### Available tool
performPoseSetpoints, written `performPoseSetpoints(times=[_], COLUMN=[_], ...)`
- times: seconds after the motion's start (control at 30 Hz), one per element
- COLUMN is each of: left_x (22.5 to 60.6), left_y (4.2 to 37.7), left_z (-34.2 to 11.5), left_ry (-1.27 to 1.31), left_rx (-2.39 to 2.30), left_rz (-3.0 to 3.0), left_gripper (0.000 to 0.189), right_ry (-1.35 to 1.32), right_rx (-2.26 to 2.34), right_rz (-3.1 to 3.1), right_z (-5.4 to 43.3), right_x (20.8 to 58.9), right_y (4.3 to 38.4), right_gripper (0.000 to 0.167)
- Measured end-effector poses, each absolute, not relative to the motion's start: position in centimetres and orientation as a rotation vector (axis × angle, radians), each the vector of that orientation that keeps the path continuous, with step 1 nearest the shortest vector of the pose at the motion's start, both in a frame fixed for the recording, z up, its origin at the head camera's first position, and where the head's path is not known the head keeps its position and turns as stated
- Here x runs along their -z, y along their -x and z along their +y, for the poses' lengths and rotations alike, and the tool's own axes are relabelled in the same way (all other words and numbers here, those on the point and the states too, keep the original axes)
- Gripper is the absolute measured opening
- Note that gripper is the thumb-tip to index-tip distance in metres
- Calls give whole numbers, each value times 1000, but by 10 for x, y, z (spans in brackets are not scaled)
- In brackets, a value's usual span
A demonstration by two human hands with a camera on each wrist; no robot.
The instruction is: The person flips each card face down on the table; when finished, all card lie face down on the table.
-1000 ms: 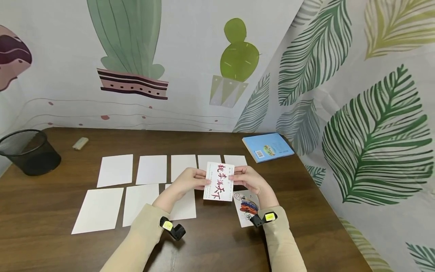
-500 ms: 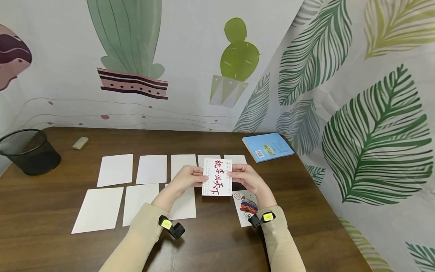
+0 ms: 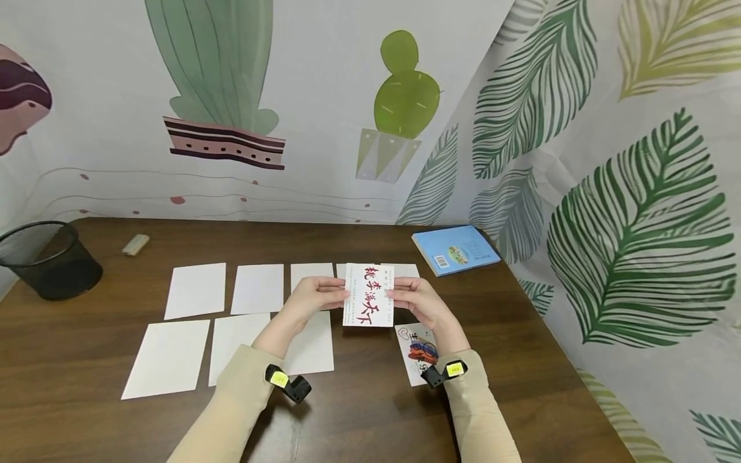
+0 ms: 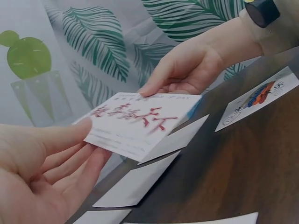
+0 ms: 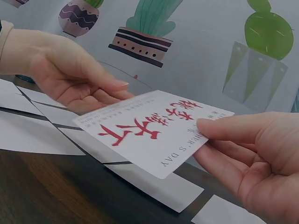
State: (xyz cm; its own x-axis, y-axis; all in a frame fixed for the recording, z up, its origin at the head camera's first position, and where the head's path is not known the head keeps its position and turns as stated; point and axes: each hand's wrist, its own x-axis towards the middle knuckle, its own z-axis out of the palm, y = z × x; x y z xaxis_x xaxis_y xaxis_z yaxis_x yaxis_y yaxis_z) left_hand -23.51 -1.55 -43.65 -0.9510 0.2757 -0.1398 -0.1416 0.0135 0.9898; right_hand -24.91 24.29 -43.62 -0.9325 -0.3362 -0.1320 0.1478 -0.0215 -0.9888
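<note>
Above the table, a white greeting card (image 3: pixel 368 297) with red Chinese characters is held between both hands. My left hand (image 3: pixel 305 303) pinches its left edge, thumb on the printed face and fingers beneath. On the opposite edge, my right hand (image 3: pixel 425 302) pinches it the same way. In the right wrist view the card (image 5: pixel 149 133) lies tilted, with "HER'S DAY" readable along one side. A second card (image 3: pixel 418 350), with a blue and orange drawing and dark characters, lies on the table below my right hand, partly covered by the wrist.
Blank white cards lie in two rows, such as a front-left one (image 3: pixel 166 359) and a back-left one (image 3: pixel 195 290). A blue book (image 3: pixel 455 249) rests at the back right. A black mesh bin (image 3: pixel 52 260) and an eraser (image 3: pixel 136 244) are at the left of the wooden table (image 3: pixel 359 411).
Both hands have lifted the red-lettered card slightly away from me, and it has shifted a little left. It now covers more of the back-row cards. The cards on the table have not moved.
</note>
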Motion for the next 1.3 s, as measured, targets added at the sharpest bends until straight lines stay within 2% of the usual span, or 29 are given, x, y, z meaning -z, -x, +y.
performPoseSetpoints(times=[0.17,0.33,0.53,0.93,1.3], left_x=[428,415,410,405,400], left_y=[230,220,214,206,199], left_z=[-14,-3,9,21,25], left_ry=[-10,-20,-89,-146,-250], left_rx=[-2087,-1934,-1895,-1879,-1854], left_rz=[2106,2401,2509,2456,2615], left_gripper=[37,34,34,51,48], right_ry=[187,176,125,158,176], right_rx=[2054,2095,2125,2128,2148], right_rz=[1937,1985,2060,2044,2062], right_z=[239,232,223,200,187], right_x=[433,428,425,420,413], right_y=[248,246,243,234,227], right_gripper=[33,41,41,40,41])
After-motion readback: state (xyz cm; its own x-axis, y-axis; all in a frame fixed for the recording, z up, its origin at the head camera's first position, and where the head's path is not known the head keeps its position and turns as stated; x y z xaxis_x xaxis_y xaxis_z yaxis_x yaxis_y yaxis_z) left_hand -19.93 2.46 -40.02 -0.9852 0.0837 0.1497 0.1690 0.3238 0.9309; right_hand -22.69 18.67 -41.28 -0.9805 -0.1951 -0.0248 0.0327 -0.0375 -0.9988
